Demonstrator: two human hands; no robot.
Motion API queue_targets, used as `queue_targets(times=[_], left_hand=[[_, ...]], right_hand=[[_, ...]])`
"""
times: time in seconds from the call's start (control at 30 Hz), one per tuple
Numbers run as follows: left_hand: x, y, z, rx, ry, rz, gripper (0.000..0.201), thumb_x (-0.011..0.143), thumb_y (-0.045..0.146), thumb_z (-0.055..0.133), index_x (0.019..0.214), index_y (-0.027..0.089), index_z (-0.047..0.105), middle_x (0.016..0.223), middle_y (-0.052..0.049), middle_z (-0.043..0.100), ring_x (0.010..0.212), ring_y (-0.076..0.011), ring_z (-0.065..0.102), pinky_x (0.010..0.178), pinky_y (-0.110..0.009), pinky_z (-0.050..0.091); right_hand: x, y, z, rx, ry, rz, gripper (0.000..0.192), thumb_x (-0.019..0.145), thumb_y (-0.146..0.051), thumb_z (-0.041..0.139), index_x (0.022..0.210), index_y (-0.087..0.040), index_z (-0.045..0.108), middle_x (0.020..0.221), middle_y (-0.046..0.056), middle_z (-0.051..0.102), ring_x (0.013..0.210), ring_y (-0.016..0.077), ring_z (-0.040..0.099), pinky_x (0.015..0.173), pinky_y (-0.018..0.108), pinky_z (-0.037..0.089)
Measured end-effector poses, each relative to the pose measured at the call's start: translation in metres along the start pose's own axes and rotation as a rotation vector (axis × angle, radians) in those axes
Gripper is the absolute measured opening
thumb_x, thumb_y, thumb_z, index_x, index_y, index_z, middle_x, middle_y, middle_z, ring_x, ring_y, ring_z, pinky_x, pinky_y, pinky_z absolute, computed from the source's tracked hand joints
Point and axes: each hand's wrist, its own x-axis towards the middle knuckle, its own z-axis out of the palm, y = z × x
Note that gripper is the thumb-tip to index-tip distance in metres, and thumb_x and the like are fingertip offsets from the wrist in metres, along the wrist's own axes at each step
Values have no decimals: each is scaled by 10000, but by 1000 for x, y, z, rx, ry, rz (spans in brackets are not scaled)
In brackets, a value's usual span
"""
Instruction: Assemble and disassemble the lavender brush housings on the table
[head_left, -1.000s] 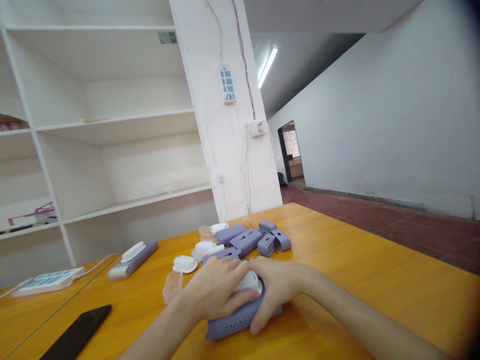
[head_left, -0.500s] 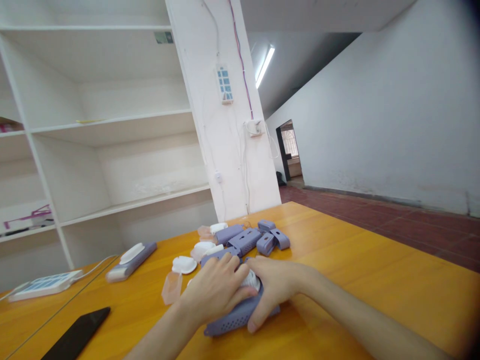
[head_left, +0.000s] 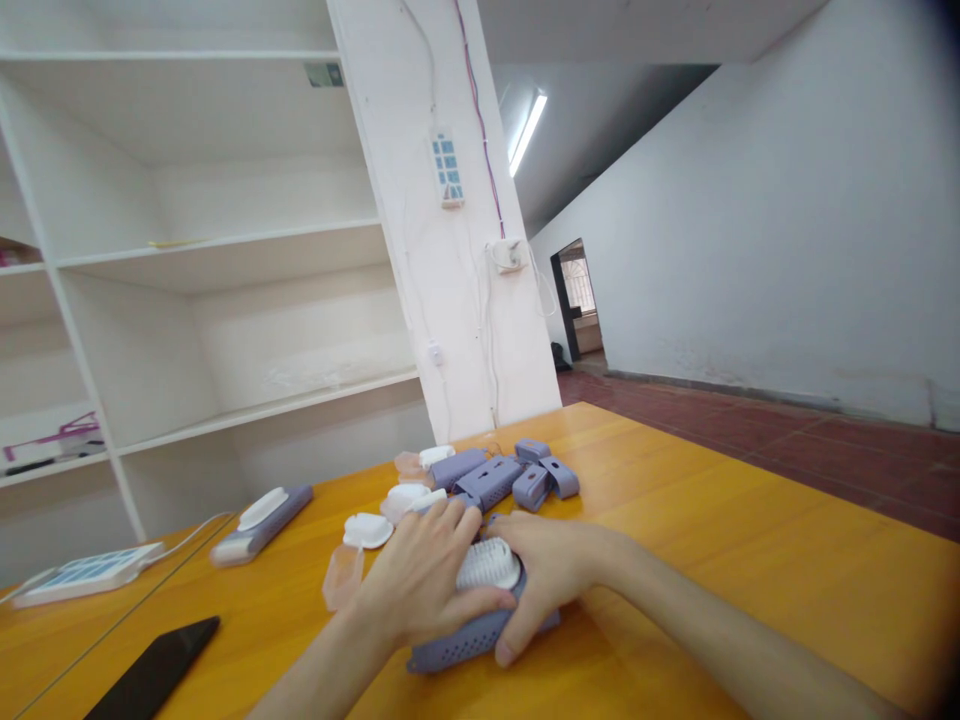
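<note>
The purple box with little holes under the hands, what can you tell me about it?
The purple box looks like matte plastic, long and low, its near side dotted with rows of small holes. It lies flat on the orange wooden table. A white bristly brush piece sits on top of it. The left hand lies over its left end, and the right hand clasps its right end, thumb on the front wall. Its far side is hidden.
</note>
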Motion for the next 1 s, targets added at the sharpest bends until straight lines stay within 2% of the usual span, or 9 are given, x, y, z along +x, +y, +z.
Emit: queue_targets(times=[0.13,0.3,0.43,0.53,0.63,0.77,1.0], left_hand=[[3,-3,0,-95,-106,64,644,939,774,333,1082,216,623,1046,-81,702,944,-320,675,801,-468,506],[8,1,-5,-144,-112,78,613,910,770,436,1136,226,605,1068,-71,720,945,-307,687,792,-434,503],[5,4,-13,-226,-136,28,518,909,689,532,1134,228,608,1126,-71,718,976,-294,682,808,-404,493],[5,4,-20,-244,-180,-11,470,891,659,560,1071,230,620,1074,-56,733,916,-271,691,747,-361,488],[11,2,-25,-232,-220,-19,452,802,658,633,987,245,646,949,-24,743,801,-242,694,617,-309,448],[20,2,-29,-195,-276,-13,422,710,619,683,898,241,689,790,-23,739,644,-232,664,498,-298,363],[31,7,-33,-163,-348,31,500,687,636,675,999,249,733,866,-46,780,669,-252,700,510,-302,416]], right_hand=[[1,2,0,9,-48,-10,763,450,-500,952,1137,-250,730,1073,7,750,936,281,690,866,352,531],[-4,1,-9,15,-64,42,966,405,-513,969,1282,-245,665,1177,36,722,1095,307,653,983,358,498],[-13,7,-14,-65,-76,90,1075,403,-563,956,1359,-217,606,1291,97,626,1189,370,574,1057,464,454],[-19,14,-9,-85,-34,71,986,431,-568,943,1288,-188,638,1209,98,612,1131,364,561,1020,498,467],[-22,19,1,13,51,22,919,440,-519,951,1249,-206,647,1168,65,624,1078,329,574,971,445,490],[-20,21,10,107,104,-17,881,415,-454,968,1206,-201,673,1197,62,638,1077,322,590,985,416,474],[-19,20,10,171,129,-48,911,405,-410,974,1246,-215,682,1229,66,654,1127,344,591,1020,427,461]])
